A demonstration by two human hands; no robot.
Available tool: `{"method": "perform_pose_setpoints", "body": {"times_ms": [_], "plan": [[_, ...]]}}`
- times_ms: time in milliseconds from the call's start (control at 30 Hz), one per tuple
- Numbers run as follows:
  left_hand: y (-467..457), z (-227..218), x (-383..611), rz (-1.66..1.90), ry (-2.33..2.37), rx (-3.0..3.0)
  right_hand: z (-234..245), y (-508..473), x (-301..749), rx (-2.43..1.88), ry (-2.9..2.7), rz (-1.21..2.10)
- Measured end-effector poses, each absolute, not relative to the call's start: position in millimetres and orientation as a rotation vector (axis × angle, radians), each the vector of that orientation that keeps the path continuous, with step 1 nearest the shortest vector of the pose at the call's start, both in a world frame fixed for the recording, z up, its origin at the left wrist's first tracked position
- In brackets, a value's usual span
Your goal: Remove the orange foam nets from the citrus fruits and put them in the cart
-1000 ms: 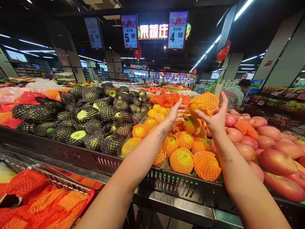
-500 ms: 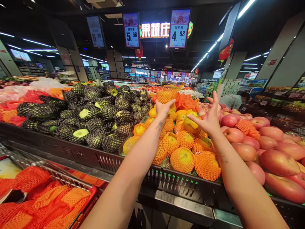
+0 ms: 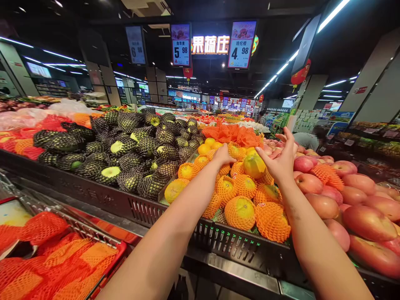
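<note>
My left hand (image 3: 223, 155) reaches into the heap of oranges, its thumb and fingers round an orange in an orange foam net (image 3: 236, 150). The far fingers are partly hidden. My right hand (image 3: 281, 158) is raised at the right side of the heap, open, with thumb and fingers spread and nothing in it. Just left of its thumb lies a bare orange (image 3: 254, 165). Nearer the front are netted oranges, one of them a large netted orange (image 3: 240, 212). Loose orange foam nets (image 3: 234, 134) lie behind the heap.
Green fruits in black nets (image 3: 121, 146) are piled on the left, red apples (image 3: 368, 216) on the right. A black slatted rim (image 3: 234, 239) fronts the display. At lower left stands a basket with a red rim (image 3: 123, 250), holding netted items. A person (image 3: 306, 141) bends beyond the apples.
My left hand has come down and slightly right, lowering the netted orange from above the heap to the other oranges. My right hand stays spread, and the view has shifted slightly.
</note>
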State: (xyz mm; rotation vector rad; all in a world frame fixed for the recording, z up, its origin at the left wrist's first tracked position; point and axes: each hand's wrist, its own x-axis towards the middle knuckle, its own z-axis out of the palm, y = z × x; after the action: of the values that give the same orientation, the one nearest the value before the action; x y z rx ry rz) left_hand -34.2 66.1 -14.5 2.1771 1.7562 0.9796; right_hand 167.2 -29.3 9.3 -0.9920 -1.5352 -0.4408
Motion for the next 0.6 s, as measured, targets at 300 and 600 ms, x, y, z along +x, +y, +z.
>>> {"method": "perform_pose_setpoints", "body": {"times_ms": [300, 600], "plan": [[64.6, -9.8, -37.8, 0.757, 2.059, 2.09, 10.0, -31.1, 164.6, -1.028, -1.513, -0.395], [39.9, 21.7, -9.1, 1.048, 2.139, 1.94, 19.9, -16.1, 182.4, -1.016, -1.645, -0.3]]}}
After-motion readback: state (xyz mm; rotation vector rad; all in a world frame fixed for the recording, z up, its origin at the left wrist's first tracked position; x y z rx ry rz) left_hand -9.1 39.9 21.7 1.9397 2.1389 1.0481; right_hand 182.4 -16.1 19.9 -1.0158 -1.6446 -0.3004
